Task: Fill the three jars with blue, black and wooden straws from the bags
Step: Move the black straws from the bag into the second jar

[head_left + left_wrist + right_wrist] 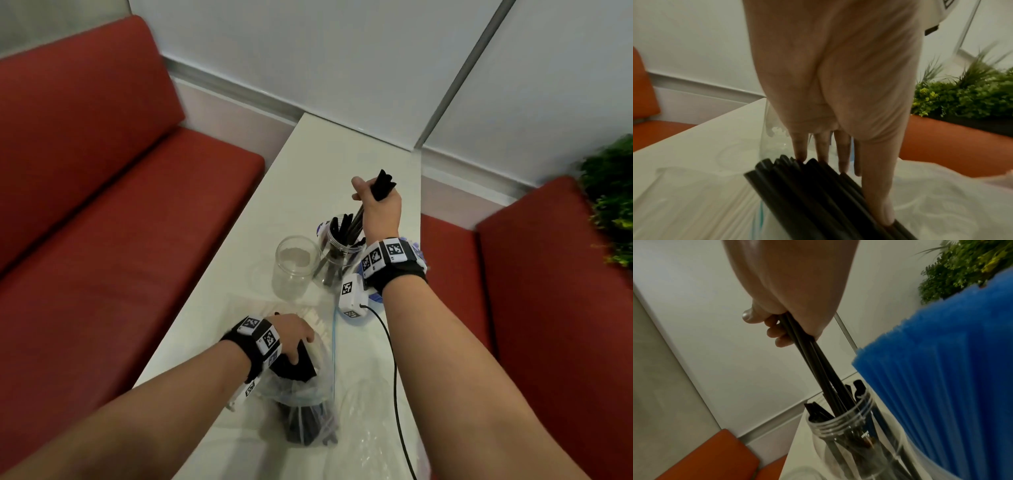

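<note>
Black straws [356, 219], bundle: long axis steeply tilted, lower ends inside middle jar [337, 255], upper ends fisted in right hand [378, 202]; second bundle [818, 194] slanting out of clear bag [308, 407], left hand [291, 337] fingers curled round its top; empty jar [294, 265] beside; white table [219, 329].
</note>
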`<state>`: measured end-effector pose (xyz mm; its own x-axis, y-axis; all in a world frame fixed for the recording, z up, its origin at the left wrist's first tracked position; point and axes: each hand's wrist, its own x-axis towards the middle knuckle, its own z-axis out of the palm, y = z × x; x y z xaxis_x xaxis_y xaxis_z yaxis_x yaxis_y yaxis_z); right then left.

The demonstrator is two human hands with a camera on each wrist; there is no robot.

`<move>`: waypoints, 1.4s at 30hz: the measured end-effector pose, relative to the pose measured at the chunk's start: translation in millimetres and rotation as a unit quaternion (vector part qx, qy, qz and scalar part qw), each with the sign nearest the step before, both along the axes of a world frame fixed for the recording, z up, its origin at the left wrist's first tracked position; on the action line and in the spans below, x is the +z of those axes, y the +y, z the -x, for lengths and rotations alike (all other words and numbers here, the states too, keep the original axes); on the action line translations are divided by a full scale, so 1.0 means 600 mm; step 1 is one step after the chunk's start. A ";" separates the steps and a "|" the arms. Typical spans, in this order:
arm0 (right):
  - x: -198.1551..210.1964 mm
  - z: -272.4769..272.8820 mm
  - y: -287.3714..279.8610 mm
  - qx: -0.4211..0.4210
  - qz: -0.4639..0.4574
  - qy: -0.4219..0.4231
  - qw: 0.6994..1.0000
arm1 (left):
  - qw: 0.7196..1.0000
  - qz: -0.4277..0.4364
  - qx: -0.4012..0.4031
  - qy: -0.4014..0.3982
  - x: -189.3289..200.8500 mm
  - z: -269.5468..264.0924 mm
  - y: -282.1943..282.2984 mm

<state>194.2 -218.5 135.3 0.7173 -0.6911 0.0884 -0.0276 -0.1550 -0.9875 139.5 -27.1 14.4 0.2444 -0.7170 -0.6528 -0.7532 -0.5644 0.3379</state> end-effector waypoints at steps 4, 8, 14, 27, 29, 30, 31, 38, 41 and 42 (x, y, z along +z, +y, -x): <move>-0.034 -0.009 -0.006 0.003 0.000 0.025 1.000 | 0.990 -0.025 -0.113 -0.086 -0.018 0.011 0.002; -0.038 -0.009 -0.010 -0.003 0.003 0.022 1.000 | 0.976 -0.027 -0.142 -0.161 -0.038 0.017 0.003; -0.011 0.008 -0.003 -0.023 0.024 -0.007 0.999 | 0.972 -0.030 -0.148 -0.180 -0.028 0.005 -0.009; -0.086 0.185 0.107 0.338 0.055 0.354 0.870 | 0.976 -0.034 -0.107 -0.184 0.035 0.006 0.004; -0.123 0.213 0.123 0.367 0.051 0.429 0.824 | 0.980 -0.053 -0.081 -0.171 0.046 0.009 0.006; -0.139 0.224 0.134 0.365 0.057 0.432 0.823 | 0.982 -0.055 -0.069 -0.166 0.051 0.011 0.006; -0.153 0.233 0.148 0.359 0.059 0.423 0.830 | 0.983 -0.052 -0.061 -0.163 0.058 0.014 0.007; -0.216 0.279 0.200 0.286 -0.025 0.319 0.903 | 0.988 0.068 -0.028 -0.139 0.106 -0.005 0.022; -0.201 0.274 0.192 0.259 -0.036 0.262 0.929 | 0.971 0.202 0.084 -0.100 0.121 -0.030 0.039; -0.189 0.268 0.187 0.248 -0.039 0.243 0.937 | 0.961 0.229 0.130 -0.084 0.125 -0.037 0.046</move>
